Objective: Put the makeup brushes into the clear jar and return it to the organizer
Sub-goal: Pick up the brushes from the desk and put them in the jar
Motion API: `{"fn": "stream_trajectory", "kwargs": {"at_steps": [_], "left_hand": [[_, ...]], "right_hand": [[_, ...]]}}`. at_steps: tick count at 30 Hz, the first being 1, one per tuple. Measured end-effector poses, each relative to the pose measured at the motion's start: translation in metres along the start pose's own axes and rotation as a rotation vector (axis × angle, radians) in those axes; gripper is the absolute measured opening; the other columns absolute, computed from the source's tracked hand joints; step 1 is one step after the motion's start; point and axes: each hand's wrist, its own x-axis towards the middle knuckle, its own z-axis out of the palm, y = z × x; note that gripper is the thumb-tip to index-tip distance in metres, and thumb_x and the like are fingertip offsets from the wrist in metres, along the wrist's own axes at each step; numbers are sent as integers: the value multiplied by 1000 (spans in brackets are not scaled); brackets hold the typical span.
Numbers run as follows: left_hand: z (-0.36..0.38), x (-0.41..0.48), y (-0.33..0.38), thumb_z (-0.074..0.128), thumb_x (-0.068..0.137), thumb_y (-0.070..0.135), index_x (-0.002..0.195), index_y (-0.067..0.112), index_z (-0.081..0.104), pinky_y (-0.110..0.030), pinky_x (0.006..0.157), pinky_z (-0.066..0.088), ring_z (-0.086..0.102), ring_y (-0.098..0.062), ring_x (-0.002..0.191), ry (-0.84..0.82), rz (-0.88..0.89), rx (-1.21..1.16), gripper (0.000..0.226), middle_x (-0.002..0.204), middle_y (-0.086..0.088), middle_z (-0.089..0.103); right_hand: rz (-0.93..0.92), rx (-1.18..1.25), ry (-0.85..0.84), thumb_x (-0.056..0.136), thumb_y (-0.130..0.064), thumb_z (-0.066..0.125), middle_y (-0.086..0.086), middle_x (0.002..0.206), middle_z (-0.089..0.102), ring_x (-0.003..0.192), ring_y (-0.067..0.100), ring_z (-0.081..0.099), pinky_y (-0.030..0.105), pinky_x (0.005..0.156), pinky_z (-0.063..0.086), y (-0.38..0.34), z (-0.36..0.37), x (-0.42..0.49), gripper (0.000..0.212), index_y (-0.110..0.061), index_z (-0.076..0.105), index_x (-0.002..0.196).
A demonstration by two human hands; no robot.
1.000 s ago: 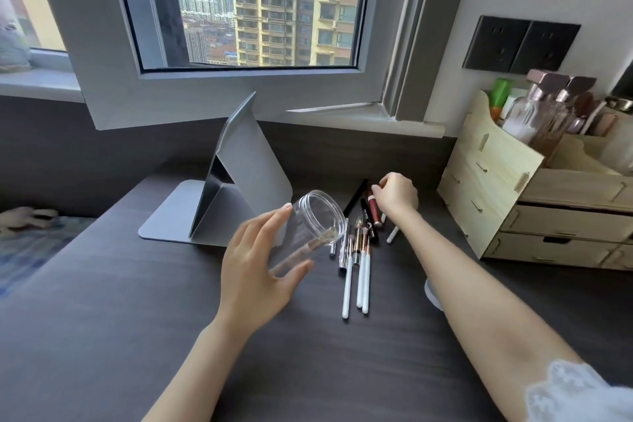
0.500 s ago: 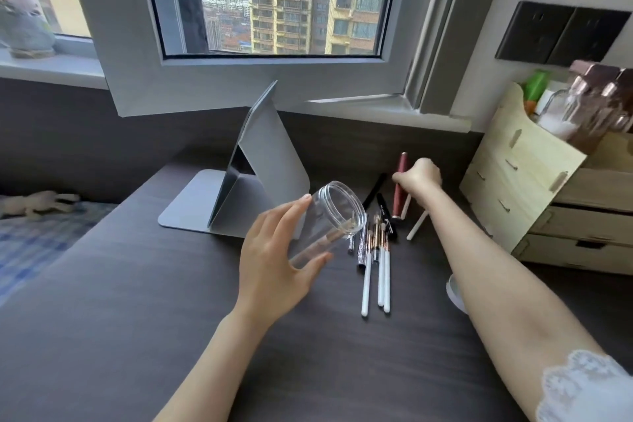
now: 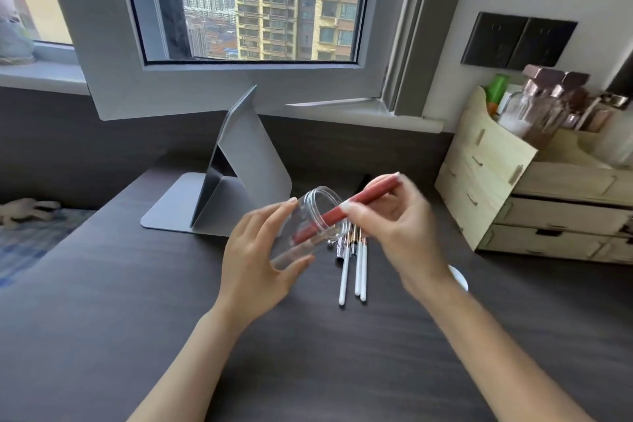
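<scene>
Now left hand (image 3: 255, 264) grips one jar (image 3: 310, 224) — right hand (image 3: 394, 226) pinches one red brush (image 3: 346, 209) (three white-handled (image 3: 358, 271) lie).

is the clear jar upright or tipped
Tipped: the left hand holds the clear jar with its mouth angled toward the right, red brush sliding in.

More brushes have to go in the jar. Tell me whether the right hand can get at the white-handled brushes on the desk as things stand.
Probably yes, once it lets go. The right hand is busy feeding a red brush into the jar; the white-handled brushes lie uncovered on the desk just beneath it.
</scene>
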Motion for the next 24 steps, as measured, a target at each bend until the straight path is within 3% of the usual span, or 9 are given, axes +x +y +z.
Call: {"fn": "stream_trajectory", "kwargs": {"at_steps": [3,6,9,12,14,15,17,20,24], "left_hand": [[0,-2,0,69,70,43,126,15,49,-15,94,34,51,-14,107,-29,20,34,66,117,-5,62],[0,-3,-1,69,69,43,127,16,48,-22,93,38,52,-15,107,-48,25,52,66,118,-5,62],[1,-3,-2,70,69,42,126,15,49,-21,94,37,51,-15,108,-50,37,43,67,118,-5,62],[1,-2,-3,71,67,39,125,15,51,-15,95,34,51,-14,106,-21,23,22,66,118,1,60],[0,-1,-4,71,66,38,125,14,52,-11,96,31,51,-13,106,-3,11,9,67,119,9,53],[0,-1,-4,71,66,39,125,14,52,-9,97,31,51,-12,106,4,2,6,67,118,11,51],[-1,0,-4,71,65,41,125,16,51,-7,96,30,51,-12,106,15,-22,-4,68,118,12,50],[-2,0,-5,76,63,37,126,18,50,-5,96,29,50,-11,106,31,-48,-11,71,117,11,51],[-2,0,-8,81,58,29,126,19,49,-5,96,29,49,-8,107,41,-77,1,76,118,11,50]], "right_hand": [[-23,-217,-107,80,-30,66,0,75,70,73,17,65,39,71,53,15,11,-12,19,-11,66,82],[-216,-550,-137,84,-48,46,-14,84,61,86,8,53,18,82,39,26,10,-18,36,-23,72,85],[-252,-578,-263,88,-48,41,-14,92,57,99,7,47,8,89,29,28,3,-17,38,-29,75,92],[-72,-218,-233,92,-36,46,-16,84,63,88,-1,56,8,80,38,25,-8,-2,33,-22,75,85],[73,-97,0,95,-22,49,-10,69,66,64,-5,57,12,64,42,38,-17,21,32,-20,72,72],[106,-196,120,93,-19,52,-6,64,66,60,-2,58,17,62,43,50,-20,36,31,-21,69,68],[173,-514,214,88,-19,55,3,71,70,71,14,64,26,67,42,75,-25,66,22,-18,68,71],[330,-868,133,86,-30,61,9,101,72,99,28,64,26,71,40,104,-24,98,22,-11,69,94],[448,-1091,20,77,-40,70,8,111,69,107,29,62,28,77,46,118,-16,119,39,-9,67,101]]}}
